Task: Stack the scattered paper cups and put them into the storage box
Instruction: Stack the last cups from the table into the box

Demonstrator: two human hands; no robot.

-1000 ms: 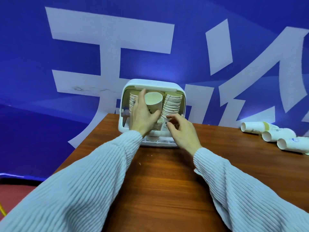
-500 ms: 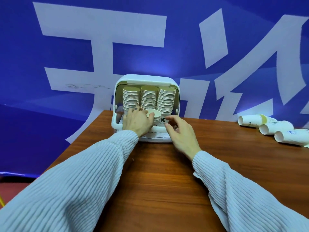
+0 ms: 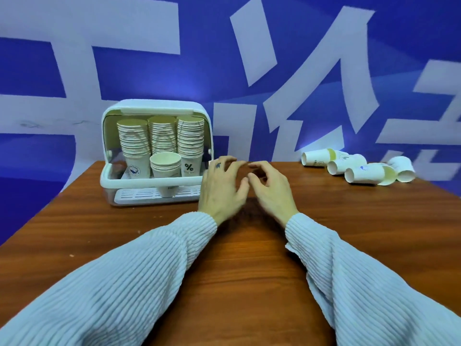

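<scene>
Both hands, left & right, empty, fingers loosely curled, blurred; rightmost loose cups smeared, count unclear.

Bright, even light falls from above and in front, with a soft bluish-white hot spot on the blue backdrop above the storage box. The wooden surface carries a dull sheen near mid-frame and a soft dark shadow under both hands. Motion blur smears the fingertips of the left hand and right hand, and the loose cups at the right edge look streaked. Wide-angle distortion bends the backdrop's white lettering and splays the surface edges outward toward the corners. The sleeves at the bottom are stretched large but fairly sharp.
</scene>
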